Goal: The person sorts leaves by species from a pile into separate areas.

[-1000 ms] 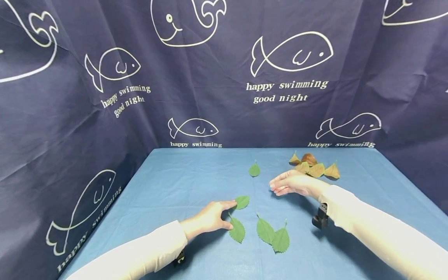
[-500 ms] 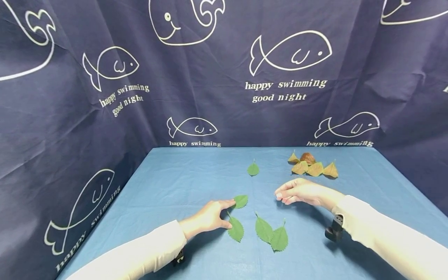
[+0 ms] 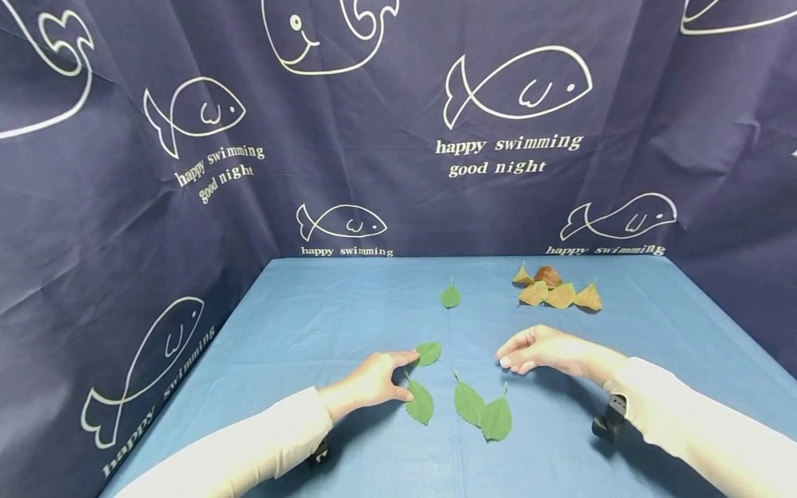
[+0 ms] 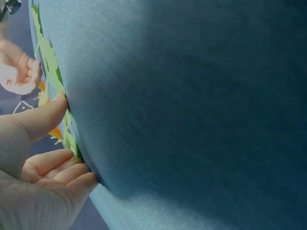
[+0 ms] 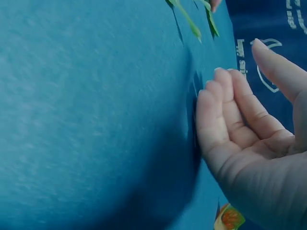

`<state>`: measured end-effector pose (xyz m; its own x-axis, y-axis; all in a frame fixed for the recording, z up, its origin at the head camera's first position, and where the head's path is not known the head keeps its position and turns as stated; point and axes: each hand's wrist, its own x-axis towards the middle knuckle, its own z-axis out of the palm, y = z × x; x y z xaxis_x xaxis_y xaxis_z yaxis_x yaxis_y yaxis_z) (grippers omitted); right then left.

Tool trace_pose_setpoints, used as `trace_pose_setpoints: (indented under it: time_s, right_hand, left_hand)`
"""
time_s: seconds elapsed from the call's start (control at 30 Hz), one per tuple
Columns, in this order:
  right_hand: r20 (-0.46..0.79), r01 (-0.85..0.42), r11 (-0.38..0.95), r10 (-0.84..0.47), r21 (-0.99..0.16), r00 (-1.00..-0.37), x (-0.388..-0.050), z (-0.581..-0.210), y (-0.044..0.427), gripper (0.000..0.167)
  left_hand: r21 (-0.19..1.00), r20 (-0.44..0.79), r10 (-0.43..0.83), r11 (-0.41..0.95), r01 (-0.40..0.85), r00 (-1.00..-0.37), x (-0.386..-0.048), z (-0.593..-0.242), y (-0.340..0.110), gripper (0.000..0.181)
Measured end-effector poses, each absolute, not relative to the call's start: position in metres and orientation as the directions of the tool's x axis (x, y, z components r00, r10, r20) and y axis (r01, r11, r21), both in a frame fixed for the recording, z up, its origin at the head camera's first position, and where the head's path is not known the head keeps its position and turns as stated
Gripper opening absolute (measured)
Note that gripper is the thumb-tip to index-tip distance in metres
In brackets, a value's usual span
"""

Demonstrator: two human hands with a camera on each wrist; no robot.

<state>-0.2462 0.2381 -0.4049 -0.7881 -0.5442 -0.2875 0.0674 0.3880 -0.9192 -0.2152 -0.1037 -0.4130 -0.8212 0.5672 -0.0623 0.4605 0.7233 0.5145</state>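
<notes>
My left hand (image 3: 373,380) rests low at the cloth in the head view, fingers fairly straight. Its index fingertip touches a green leaf (image 3: 429,353), and its thumb touches the edge of a second green leaf (image 3: 420,403). Two more green leaves, one (image 3: 468,402) partly overlapping the other (image 3: 497,418), lie to the right of that hand. My right hand (image 3: 544,349) hovers over the cloth beyond them, its fingers loosely bent and holding nothing. The right wrist view shows this hand's palm (image 5: 249,139) side-on, with the thumb apart from the fingers.
A blue cloth (image 3: 299,325) covers the table. One small green leaf (image 3: 450,296) lies farther back. At the back right sit several yellowish leaves (image 3: 561,295) around a rounded brown object (image 3: 548,277). Dark printed curtains (image 3: 386,138) enclose the back and sides.
My right hand has moved to the right and nearer to me, away from the yellowish leaves. The left hand and the green leaves stay in place.
</notes>
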Motion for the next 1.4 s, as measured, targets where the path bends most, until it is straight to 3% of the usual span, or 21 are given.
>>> trace_pose_setpoints:
  time_s: [0.47, 0.87, 1.4]
  right_hand:
    - [-0.235, -0.029, 0.421, -0.56, -0.906, -0.795, -0.217, -0.409, 0.223, 0.032]
    - [-0.22, 0.006, 0.392, -0.504, -0.92, -0.836, -0.208, -0.411, 0.222, 0.022]
    - [-0.231, 0.045, 0.342, -0.526, -0.939, -0.819, -0.211, -0.414, 0.229, 0.026]
  left_hand:
    - [0.507, -0.055, 0.559, 0.73, 0.459, -0.828, -0.215, -0.417, -0.105, 0.072]
    - [0.499, -0.056, 0.555, 0.735, 0.459, -0.83, -0.217, -0.417, -0.104, 0.072]
    - [0.515, -0.057, 0.564, 0.724, 0.46, -0.824, -0.216, -0.416, -0.104, 0.072]
